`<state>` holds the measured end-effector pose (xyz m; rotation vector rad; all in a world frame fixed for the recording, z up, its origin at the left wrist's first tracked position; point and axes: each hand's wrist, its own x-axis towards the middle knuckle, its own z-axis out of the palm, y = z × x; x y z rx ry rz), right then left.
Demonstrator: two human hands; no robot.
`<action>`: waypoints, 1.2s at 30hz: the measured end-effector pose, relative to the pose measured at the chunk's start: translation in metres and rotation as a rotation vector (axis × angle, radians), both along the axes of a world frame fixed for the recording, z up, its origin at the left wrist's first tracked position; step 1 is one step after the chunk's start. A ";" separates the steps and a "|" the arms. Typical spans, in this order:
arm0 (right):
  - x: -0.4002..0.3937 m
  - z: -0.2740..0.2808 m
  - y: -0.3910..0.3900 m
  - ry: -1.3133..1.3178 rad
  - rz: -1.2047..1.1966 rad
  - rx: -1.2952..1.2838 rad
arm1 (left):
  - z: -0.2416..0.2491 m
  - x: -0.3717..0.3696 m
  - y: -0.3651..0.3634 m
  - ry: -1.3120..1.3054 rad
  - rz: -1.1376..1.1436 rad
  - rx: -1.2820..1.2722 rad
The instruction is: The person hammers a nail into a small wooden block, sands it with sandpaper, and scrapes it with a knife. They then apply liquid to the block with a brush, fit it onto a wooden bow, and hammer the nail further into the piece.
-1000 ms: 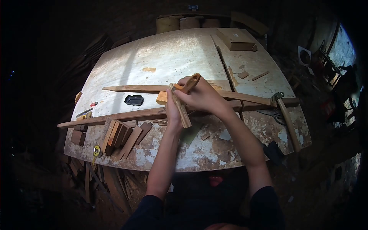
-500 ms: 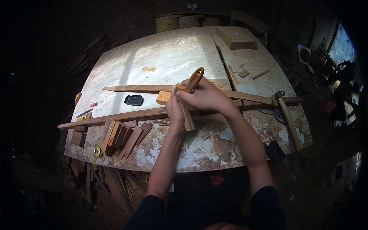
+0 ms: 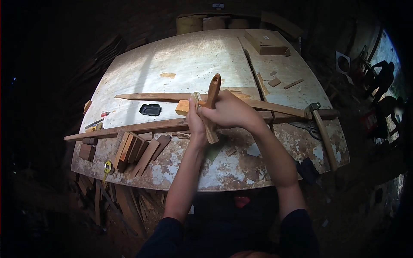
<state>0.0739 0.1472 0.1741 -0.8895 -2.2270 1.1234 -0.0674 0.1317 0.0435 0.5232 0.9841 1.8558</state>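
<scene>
My left hand (image 3: 196, 124) is closed around a short strip of wood (image 3: 211, 136), whose lower end sticks out toward me. My right hand (image 3: 232, 109) grips a paintbrush (image 3: 214, 88) with a brown handle, a hole at its raised end; the bristles are hidden by my fingers. Both hands meet over the strip, above the bench. Just left of them sits a pale wooden block (image 3: 182, 107). Farther left lies a small black tray (image 3: 150, 109). Behind and beneath my hands run a long thin wooden piece (image 3: 148, 97) and a long beam (image 3: 150, 127).
Upright wood offcuts (image 3: 133, 148) and a yellow tape measure (image 3: 108, 167) stand at the bench's near left. A hammer (image 3: 325, 139) and scissors (image 3: 313, 131) lie at the right. A cardboard box (image 3: 266, 43) sits at the far right, near a long slot (image 3: 251, 69) in the worn bench top (image 3: 193, 56).
The brush handle has swung left and stands more upright. The wood strip's upper end now shows above my left hand, and its lower end has risen slightly.
</scene>
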 end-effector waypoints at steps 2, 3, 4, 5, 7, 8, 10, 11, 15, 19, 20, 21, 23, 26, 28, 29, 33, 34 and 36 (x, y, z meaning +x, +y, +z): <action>-0.010 -0.010 0.009 0.081 -0.071 0.029 | -0.010 -0.001 0.008 -0.014 0.028 0.016; -0.008 -0.006 0.007 -0.033 0.018 0.056 | -0.009 -0.006 0.010 -0.057 0.013 0.037; -0.003 -0.001 0.002 -0.148 0.103 0.078 | -0.010 -0.013 0.010 -0.099 -0.005 0.053; 0.000 0.001 -0.002 -0.262 0.191 0.096 | -0.013 -0.019 0.007 -0.141 -0.022 0.063; -0.005 -0.004 0.001 -0.148 0.090 0.103 | -0.011 -0.023 0.006 -0.127 -0.058 0.055; -0.013 -0.018 0.006 0.001 -0.023 0.103 | -0.012 -0.019 0.009 -0.147 -0.070 0.073; -0.018 -0.020 0.008 0.146 -0.116 0.071 | -0.010 -0.014 0.009 -0.164 -0.081 0.113; -0.014 -0.016 0.009 -0.027 -0.008 0.070 | -0.008 -0.014 0.008 -0.200 -0.070 0.085; -0.004 0.003 0.001 -0.222 0.086 0.028 | 0.008 -0.013 -0.003 -0.201 0.014 0.015; -0.013 -0.012 0.010 -0.085 -0.027 0.066 | -0.013 -0.007 0.009 -0.104 0.038 0.024; -0.005 -0.014 0.010 -0.172 0.079 0.081 | -0.016 -0.012 0.008 -0.125 0.009 -0.004; -0.003 -0.013 0.008 -0.260 0.190 0.094 | -0.014 -0.014 0.003 -0.147 -0.015 -0.033; -0.009 -0.006 0.004 -0.141 0.005 0.030 | -0.008 -0.003 0.003 -0.096 0.027 0.011; -0.015 -0.010 0.009 0.070 -0.138 -0.042 | 0.010 0.017 0.002 -0.144 0.075 0.047; 0.001 0.000 0.008 -0.209 0.072 -0.025 | -0.008 -0.006 0.004 -0.116 -0.011 0.002; 0.006 0.002 0.008 -0.344 0.179 -0.016 | -0.018 -0.015 0.006 -0.099 -0.053 -0.020; -0.014 -0.019 0.018 0.151 -0.226 0.047 | -0.008 0.010 0.004 0.034 0.020 0.055; -0.017 -0.018 0.019 0.177 -0.215 0.109 | -0.005 0.011 0.003 0.017 0.010 0.040; -0.002 -0.004 0.013 -0.120 -0.045 -0.026 | 0.009 0.006 -0.007 -0.088 -0.070 0.011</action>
